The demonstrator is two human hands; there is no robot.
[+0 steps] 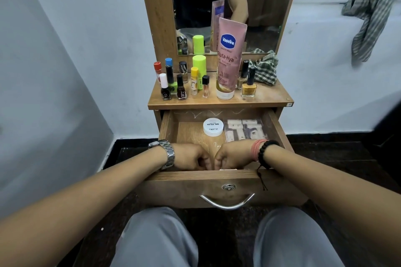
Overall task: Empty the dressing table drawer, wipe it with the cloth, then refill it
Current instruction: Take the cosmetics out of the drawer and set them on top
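1. Drawer (pixel 275 134) stands pulled out of the dressing table, and both hands reach down into its near end, just behind the front panel.
2. Left hand (pixel 191 156), with a metal watch at the wrist, has its fingers curled under; right hand (pixel 233 154), with a bead bracelet and red threads, is curled the same way, knuckles nearly touching the left.
3. Whether the fingers pinch anything I cannot tell; a thin white edge (pixel 227 169) shows just under the right fingers, too hidden to name.
4. Beyond the fingers, further into the drawer: one white round jar (pixel 213 127) of nail polish remover pads, and beside it to the right one clear packet (pixel 246 130) of small pale pieces.
5. Up on the surface (pixel 271 96), well past the fingers: one pink Vaseline tube (pixel 229 58) standing on its cap, one lime-green container (pixel 199 64), and about ten small bottles of nail polish and the like.
6. One checked cloth (pixel 263 70) lies bunched at the right back corner of the surface, against the mirror (pixel 195 6).
7. A second checked cloth (pixel 373 13) hangs on the wall to the right.
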